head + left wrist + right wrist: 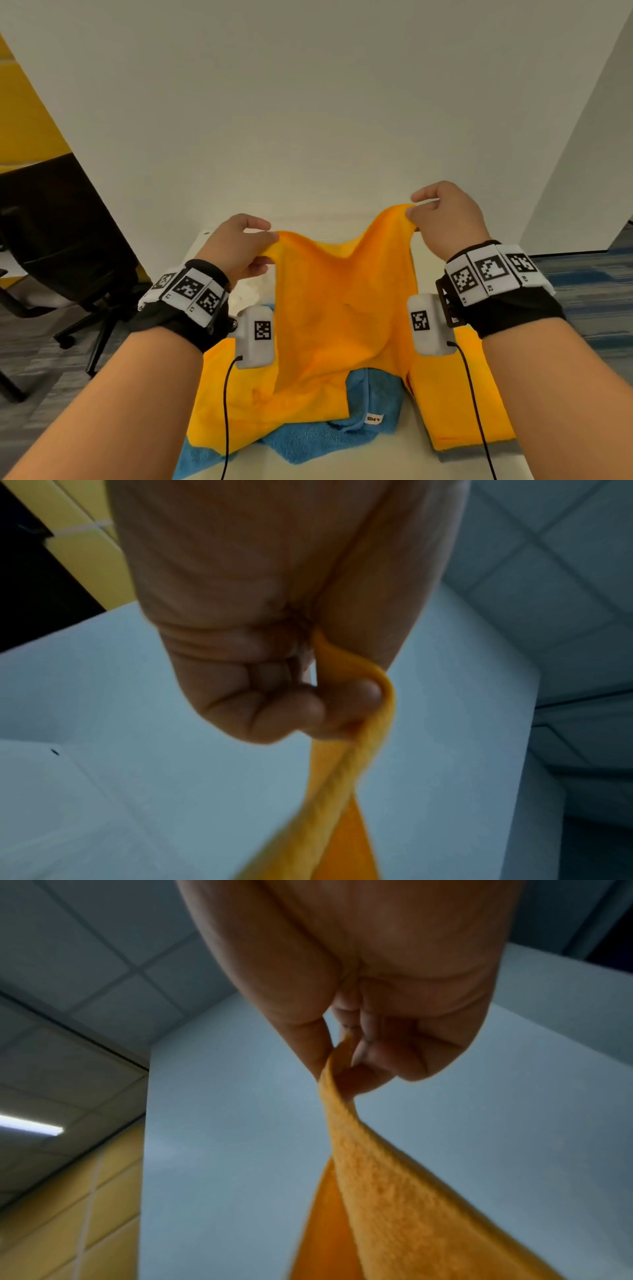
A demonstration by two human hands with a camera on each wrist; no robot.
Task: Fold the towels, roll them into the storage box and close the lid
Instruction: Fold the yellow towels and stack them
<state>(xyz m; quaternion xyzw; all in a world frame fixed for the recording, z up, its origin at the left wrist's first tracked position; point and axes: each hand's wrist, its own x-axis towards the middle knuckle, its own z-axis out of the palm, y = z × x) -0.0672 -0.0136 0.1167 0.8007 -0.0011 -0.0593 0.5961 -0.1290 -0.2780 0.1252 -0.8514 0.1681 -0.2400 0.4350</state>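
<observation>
An orange towel [329,318] hangs lifted above the white table [407,455], its lower part still draped on the surface. My left hand [239,246] pinches its upper left corner between thumb and curled fingers [308,704]. My right hand [445,216] pinches the upper right corner, held a little higher. Both wrist views show the orange towel [342,791] [377,1191] trailing down from the pinch. A blue towel [342,431] lies crumpled under it near the front edge. Another orange towel [455,394] lies flat at the right. No storage box is in view.
A white partition wall [308,120] stands right behind the table. A black office chair [68,240] sits on the grey carpet to the left. Something white and crumpled [246,291] lies on the table below my left hand.
</observation>
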